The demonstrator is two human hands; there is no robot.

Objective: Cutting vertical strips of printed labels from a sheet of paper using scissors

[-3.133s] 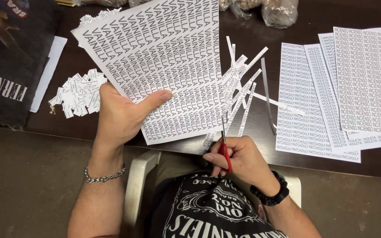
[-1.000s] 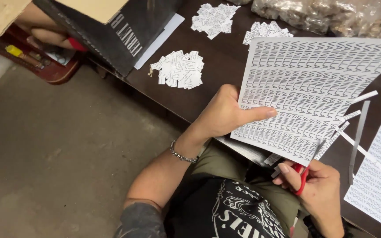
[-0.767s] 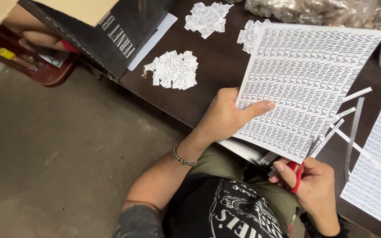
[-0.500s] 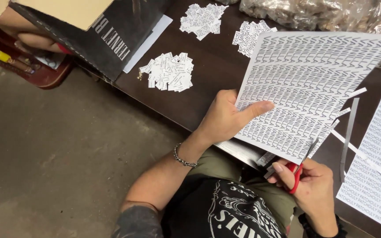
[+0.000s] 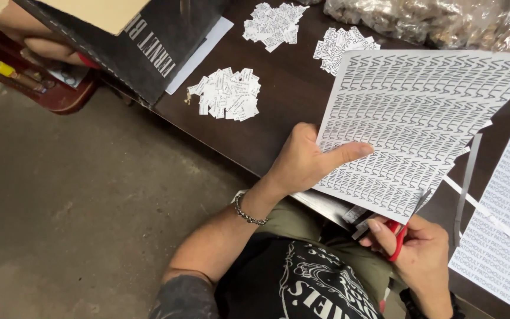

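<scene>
My left hand [image 5: 308, 162] grips the left edge of a white printed sheet [image 5: 420, 118] covered in rows of repeated text, thumb on top, holding it up over a dark brown table [image 5: 278, 112]. My right hand [image 5: 417, 251] holds red-handled scissors [image 5: 401, 227] at the sheet's lower right edge, the blades pointing up into the paper. Thin cut paper strips [image 5: 466, 177] hang and lie to the right of the sheet.
Three piles of small cut paper labels [image 5: 226, 93] lie on the table at upper left. A black box [image 5: 143, 41] sits at the far left corner. More printed sheets [image 5: 503, 218] lie at right, clear bags [image 5: 432, 18] at the back. A concrete floor [image 5: 72, 207] lies below.
The view has swung from the table to its left end and the floor. Both hands keep hold of the sheet and scissors, and the sheet has shifted slightly up and to the right.
</scene>
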